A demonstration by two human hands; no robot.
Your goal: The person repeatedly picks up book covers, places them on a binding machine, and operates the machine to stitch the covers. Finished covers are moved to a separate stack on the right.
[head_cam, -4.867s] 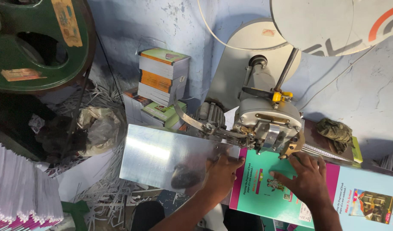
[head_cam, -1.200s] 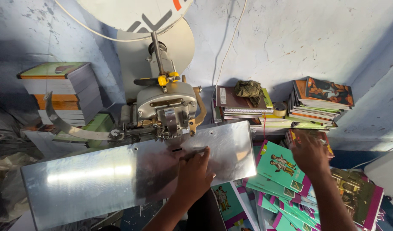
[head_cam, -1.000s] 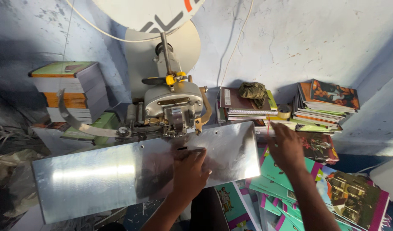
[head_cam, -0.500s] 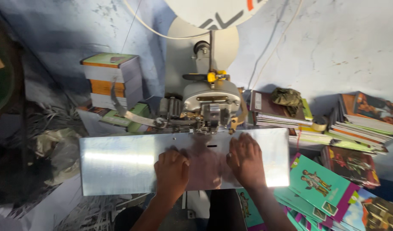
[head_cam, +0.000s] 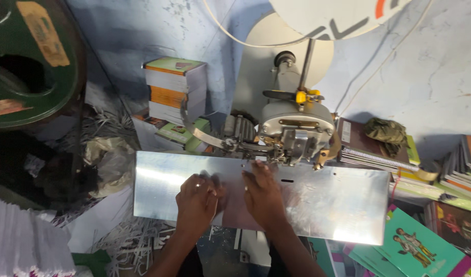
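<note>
Two hands: both lie palm-down, side by side, on the shiny metal plate (head_cam: 317,205) of a stitching machine (head_cam: 296,131).
Left hand (head_cam: 197,202): flat on the plate, wrist bent up from a forearm that comes in from the bottom edge; fingers loosely together and slightly curled, tips pointing toward the machine, gripping nothing.
Right hand (head_cam: 262,195): just beside the left, reaching a little farther forward; fingers stretched out, close together, tips near the stitching head at the plate's back edge, clamped on nothing.
Under the hands: whether a thin sheet lies between palms and plate cannot be told; the metal is blurred with reflection.
Plate: wide, tilted slightly, lower at its right end.
Left of machine: a stack of bound books (head_cam: 175,90) against the blue wall.
Right of plate: green-covered booklets (head_cam: 417,249) lie fanned below its corner; more piled books (head_cam: 371,151) behind, with a crumpled cloth (head_cam: 386,132) on top.
Lower left: paper shreds (head_cam: 130,241).
</note>
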